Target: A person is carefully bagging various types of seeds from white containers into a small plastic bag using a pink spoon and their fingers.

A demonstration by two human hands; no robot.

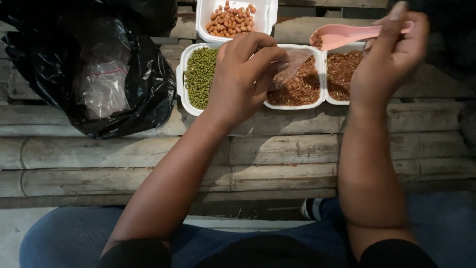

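A small clear plastic bag (290, 69) is pinched by its mouth in the left hand (243, 74), fingers curled closed around the film, and it is held just above the white foam tray compartment of reddish-brown grain (300, 87). A pink plastic spoon (342, 34) is gripped by its handle in the right hand (391, 54), fingers closed on it; a little of the reddish grain is carried in its bowl, which is raised beside the bag. The step in hand appears to be the filling of the bag by spoonfuls; the next move would call for the bag's mouth to be kept open and the spoon tipped squarely over it, lest grain be spilled. A second compartment of the same grain (342, 74) lies under the right hand, green mung beans (201, 74) are held in the left compartment, and peanuts in a separate white foam box (230, 20) are set behind. A black plastic bag (99, 74) with clear bags inside lies well left on the bamboo slat bench (277, 149), out of the way.
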